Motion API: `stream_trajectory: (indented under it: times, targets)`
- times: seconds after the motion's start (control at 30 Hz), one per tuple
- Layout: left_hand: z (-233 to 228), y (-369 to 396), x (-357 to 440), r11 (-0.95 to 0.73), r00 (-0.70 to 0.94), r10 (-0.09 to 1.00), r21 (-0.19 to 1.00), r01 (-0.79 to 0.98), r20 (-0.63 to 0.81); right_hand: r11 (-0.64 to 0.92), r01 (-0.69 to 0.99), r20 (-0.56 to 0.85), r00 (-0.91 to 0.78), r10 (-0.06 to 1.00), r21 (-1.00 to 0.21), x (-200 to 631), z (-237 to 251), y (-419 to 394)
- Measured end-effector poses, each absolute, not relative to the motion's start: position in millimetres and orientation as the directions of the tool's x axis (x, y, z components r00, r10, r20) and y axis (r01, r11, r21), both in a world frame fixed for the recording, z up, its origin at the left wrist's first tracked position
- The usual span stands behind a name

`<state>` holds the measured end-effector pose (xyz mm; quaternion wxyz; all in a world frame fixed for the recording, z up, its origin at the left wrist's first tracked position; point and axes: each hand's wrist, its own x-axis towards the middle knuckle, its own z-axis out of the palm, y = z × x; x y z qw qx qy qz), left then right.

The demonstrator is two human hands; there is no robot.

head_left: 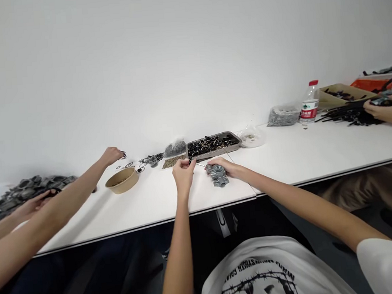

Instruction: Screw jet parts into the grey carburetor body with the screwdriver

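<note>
My right hand (225, 166) is closed on a grey cast-metal carburetor body (219, 177), held low at the table's front part. To its left, my left hand (183, 171) pinches a small black-ended piece with a thin metal shaft (200, 165). That shaft points right, towards the carburetor body; whether they touch I cannot tell. Just behind both hands is a metal tray (213, 154) heaped with small black and brass-coloured parts. A flat patch of small brass-coloured pieces (173, 161) lies beside the tray, by my left hand.
On the left, a co-worker's hand (111, 155) reaches past a tan bowl (122, 181) near black rings. Grey castings (33, 189) are piled farther left. Plastic bags (283, 115), a bottle (310, 104) and black parts (349, 113) stand right, near another person's hand (390, 110).
</note>
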<state>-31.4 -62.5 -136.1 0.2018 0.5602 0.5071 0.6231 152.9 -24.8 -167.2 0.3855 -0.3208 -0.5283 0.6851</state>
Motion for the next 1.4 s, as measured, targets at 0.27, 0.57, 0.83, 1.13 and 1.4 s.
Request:
stream_trajectory:
  times: [0.27,0.57,0.83,1.13,1.4]
  targets:
    - [-166,-102,1,-0.334,-0.577,0.737,0.932,0.145,0.354,0.119,-0.357,0.247,-0.338,0.908,-0.926,156,-170,-25]
    - [-177,-104,13,-0.378,-0.582,0.747,0.925,0.024,0.32,0.275,-0.273,0.356,-0.32,0.878,-0.922,158,-164,-30]
    - [-178,-104,13,-0.399,-0.604,0.729,0.917,0.009,0.323,0.333,-0.229,0.396,-0.336,0.855,-0.914,158,-161,-36]
    - [-182,-101,11,-0.334,-0.602,0.712,0.929,0.162,0.361,0.446,-0.138,0.466,-0.29,0.836,-0.884,157,-159,-41]
    - [-182,-104,11,-0.337,-0.59,0.707,0.919,0.206,0.391,0.599,0.004,0.587,-0.187,0.787,-0.801,156,-157,-47]
